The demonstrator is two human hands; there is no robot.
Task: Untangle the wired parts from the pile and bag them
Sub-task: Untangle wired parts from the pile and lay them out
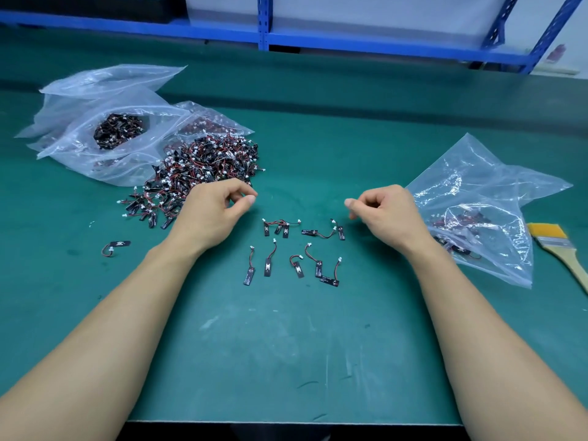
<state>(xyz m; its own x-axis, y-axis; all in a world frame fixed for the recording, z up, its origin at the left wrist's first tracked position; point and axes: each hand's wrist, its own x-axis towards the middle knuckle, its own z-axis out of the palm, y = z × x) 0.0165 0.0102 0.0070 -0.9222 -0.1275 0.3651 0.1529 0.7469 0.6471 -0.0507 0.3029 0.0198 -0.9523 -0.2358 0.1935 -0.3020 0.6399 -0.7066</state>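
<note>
While both hover mid-frame over the green mat (286,345), left hand (219,206) and right hand (386,213) are each curled, thumb tip to forefinger, nothing visible in either pinch. Tangled pile (203,167) of wired parts: upper left, up against open clear bags (79,122). Separated parts (292,249) lie spread just below the hands, centre frame; one stray part (116,246) at left. Right bag (477,202), a few parts inside, beside the right hand. Brush (560,246) at right edge.
</note>
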